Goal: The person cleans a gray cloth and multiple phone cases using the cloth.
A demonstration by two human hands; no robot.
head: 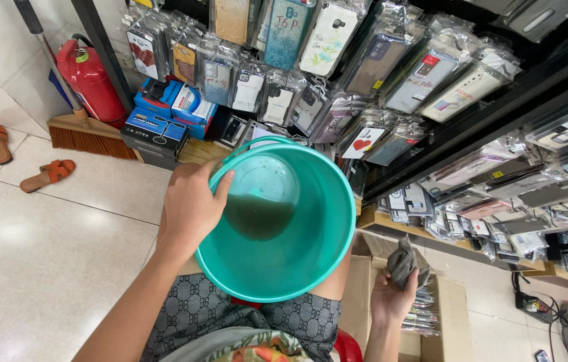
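Note:
My left hand point(190, 208) grips the rim of a teal plastic bucket point(311, 248), which is tilted and rests against my lap. Dirty greyish water point(257, 216) pools in the bucket's low side. Lower right, my right hand point(391, 295) holds a wet grey rag point(403, 261) bunched in its fingers, just beside the bucket and above a cardboard box. I wear patterned grey shorts point(197, 312).
Racks of packaged phone cases point(378, 74) fill the wall ahead and to the right. A cardboard box point(455, 315) with packets stands by my right hand. A red fire extinguisher point(93, 80), a broom point(89, 134), stacked blue boxes point(163, 124) and orange sandals point(46, 174) lie at the left on the tiled floor.

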